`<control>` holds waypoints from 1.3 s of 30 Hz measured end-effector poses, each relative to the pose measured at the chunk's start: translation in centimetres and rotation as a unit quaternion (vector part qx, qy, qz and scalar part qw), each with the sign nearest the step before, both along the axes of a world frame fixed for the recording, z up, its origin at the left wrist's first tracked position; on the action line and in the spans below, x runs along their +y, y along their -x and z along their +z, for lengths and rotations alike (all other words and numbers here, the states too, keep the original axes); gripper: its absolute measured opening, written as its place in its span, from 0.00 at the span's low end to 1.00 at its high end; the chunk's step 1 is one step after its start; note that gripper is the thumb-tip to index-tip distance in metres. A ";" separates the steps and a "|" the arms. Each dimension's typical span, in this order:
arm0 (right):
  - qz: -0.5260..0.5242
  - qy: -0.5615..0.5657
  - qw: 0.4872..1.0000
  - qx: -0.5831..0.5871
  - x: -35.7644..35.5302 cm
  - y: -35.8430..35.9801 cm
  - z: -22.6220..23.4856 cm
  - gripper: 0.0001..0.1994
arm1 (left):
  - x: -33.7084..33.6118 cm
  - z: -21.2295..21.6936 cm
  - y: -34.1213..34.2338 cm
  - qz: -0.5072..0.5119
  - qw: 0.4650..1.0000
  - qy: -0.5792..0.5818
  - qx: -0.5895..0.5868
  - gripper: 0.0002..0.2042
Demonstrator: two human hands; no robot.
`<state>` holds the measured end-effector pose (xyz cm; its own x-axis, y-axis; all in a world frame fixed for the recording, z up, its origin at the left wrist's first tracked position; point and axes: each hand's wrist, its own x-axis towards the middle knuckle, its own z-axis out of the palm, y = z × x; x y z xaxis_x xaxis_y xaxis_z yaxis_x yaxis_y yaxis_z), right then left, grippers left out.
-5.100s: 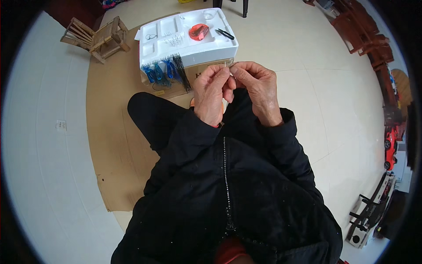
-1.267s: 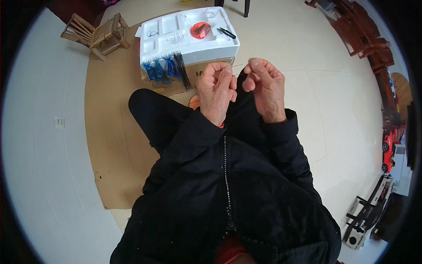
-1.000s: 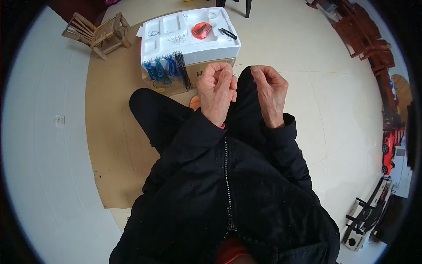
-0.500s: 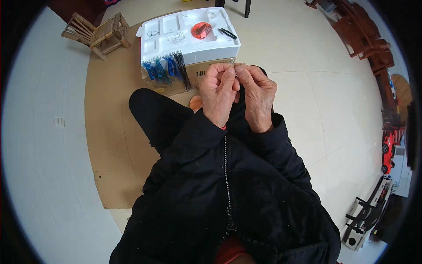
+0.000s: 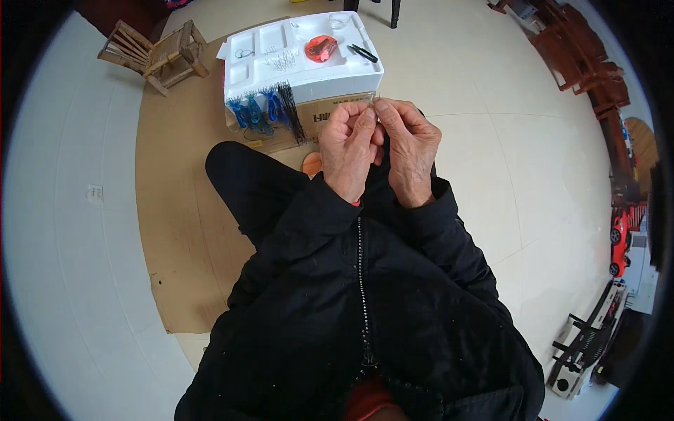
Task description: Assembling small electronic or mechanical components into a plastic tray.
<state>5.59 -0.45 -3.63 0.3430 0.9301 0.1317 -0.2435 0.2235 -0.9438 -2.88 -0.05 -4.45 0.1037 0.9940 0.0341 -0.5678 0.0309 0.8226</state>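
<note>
Thin strand (image 5: 380, 96): pinched by left hand (image 5: 349, 146) and right hand (image 5: 412, 149).
Grip: narrow, tip beyond — could be dropped if loosened.

A home is showing: a chair (image 5: 167, 56) is standing near the floor's (image 5: 481, 182) left edge, wooden furniture (image 5: 581, 50) and a toy car (image 5: 618, 242) lining its right.

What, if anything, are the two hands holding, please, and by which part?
The left hand and right hand seem to pinch a thin strand, a short bit showing above the fingers. Which part they grip cannot be told.
</note>
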 end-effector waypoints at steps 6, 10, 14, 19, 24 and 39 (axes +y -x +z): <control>0.023 0.044 0.998 0.024 0.0 0.1 1.0 0.07 | 0.1 -0.3 -0.1 0.017 1.000 -0.013 0.016 0.06; 0.020 0.042 0.999 0.011 0.2 0.2 1.0 0.07 | 0.1 -0.2 -0.1 0.026 0.999 -0.012 0.025 0.07; 0.029 0.053 0.998 0.019 0.2 0.3 1.4 0.07 | 0.1 -0.1 -0.1 0.027 0.999 -0.007 0.025 0.08; 0.028 0.031 0.999 0.020 0.6 0.1 1.1 0.08 | 0.1 0.0 -0.1 0.024 1.000 -0.004 0.020 0.07; 0.065 0.006 0.998 -0.003 0.7 -0.8 0.9 0.06 | 0.0 0.3 0.0 0.018 0.999 -0.011 0.033 0.06; 0.066 0.010 0.995 -0.071 0.2 -1.2 1.7 0.06 | -0.1 0.1 -0.3 0.050 0.991 -0.079 0.094 0.04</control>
<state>6.78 -0.29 -1.93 0.1973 0.9686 0.1511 -0.1332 0.1792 -0.9748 -2.56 -0.11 -4.39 0.0233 0.9835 0.1794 -0.3968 -0.1556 0.9046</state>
